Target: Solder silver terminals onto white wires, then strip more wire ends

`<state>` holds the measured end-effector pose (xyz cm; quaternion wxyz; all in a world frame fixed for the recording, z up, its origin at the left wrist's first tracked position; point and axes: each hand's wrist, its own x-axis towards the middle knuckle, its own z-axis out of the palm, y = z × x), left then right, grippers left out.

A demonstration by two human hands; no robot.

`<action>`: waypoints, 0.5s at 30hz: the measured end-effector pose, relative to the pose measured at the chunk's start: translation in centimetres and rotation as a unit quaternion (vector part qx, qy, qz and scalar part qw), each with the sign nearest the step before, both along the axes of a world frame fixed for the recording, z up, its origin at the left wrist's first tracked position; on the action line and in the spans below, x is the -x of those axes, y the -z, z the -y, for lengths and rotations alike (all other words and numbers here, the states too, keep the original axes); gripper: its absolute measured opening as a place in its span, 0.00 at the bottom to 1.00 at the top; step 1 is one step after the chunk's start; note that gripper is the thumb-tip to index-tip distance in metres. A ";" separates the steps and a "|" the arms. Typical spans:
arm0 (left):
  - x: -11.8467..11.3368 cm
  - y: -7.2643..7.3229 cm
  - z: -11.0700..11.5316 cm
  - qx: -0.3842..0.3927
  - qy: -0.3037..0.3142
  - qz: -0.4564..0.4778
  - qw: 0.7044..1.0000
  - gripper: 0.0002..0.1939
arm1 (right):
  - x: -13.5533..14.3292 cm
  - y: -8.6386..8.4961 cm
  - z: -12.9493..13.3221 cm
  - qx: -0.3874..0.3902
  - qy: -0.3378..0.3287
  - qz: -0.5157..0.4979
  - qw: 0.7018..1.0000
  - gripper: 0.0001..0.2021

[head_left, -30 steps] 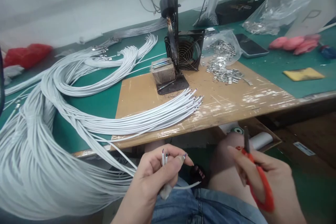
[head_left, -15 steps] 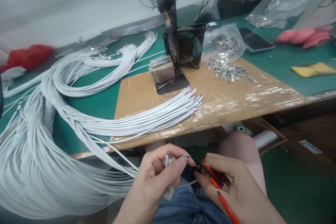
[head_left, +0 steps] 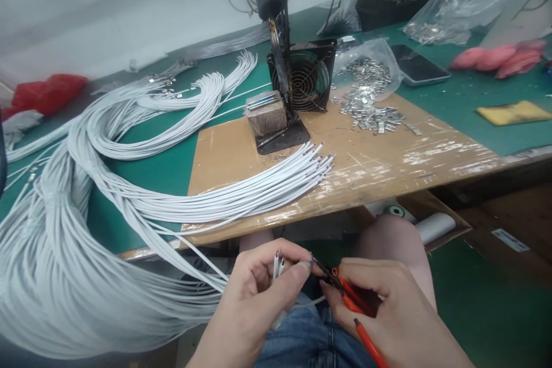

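Observation:
My left hand point(head_left: 267, 287) is closed over my lap on a few white cables point(head_left: 276, 265). One cable's purple end is pinched between thumb and forefinger, and other cable ends poke up behind the thumb. In my right hand point(head_left: 383, 293) are orange-handled pliers point(head_left: 351, 296), with dark, slender jaws reaching the pinched cable end. Whether the jaws grip it is too small to tell. A bundle of white cables point(head_left: 241, 195) lies in front of my hands, cut ends pointing right.
A soldering iron point(head_left: 276, 40) hangs on a stand before a black fan point(head_left: 304, 77). Small metal terminals point(head_left: 371, 109) are heaped on the brown board point(head_left: 431, 149). A phone point(head_left: 420, 63), a yellow sponge point(head_left: 513, 113) and a large cable coil point(head_left: 56, 253) lie around.
The pliers' jaws have moved up and left to the pinched cable end. My right hand has shifted slightly with them, while my left hand stays almost in place.

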<state>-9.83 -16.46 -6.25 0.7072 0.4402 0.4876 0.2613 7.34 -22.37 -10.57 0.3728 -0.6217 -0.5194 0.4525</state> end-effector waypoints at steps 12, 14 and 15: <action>0.2 0.3 0.0 0.000 0.002 0.011 1.000 0.14 | 0.3 0.6 0.5 -0.079 0.021 0.108 0.991 0.16; 0.1 0.1 0.0 0.000 0.005 0.016 1.000 0.14 | 0.2 0.9 0.5 -0.098 0.017 0.119 0.988 0.17; 0.0 0.0 -0.1 -0.001 0.008 0.019 1.000 0.14 | 0.2 1.0 0.5 -0.108 0.010 0.121 0.987 0.17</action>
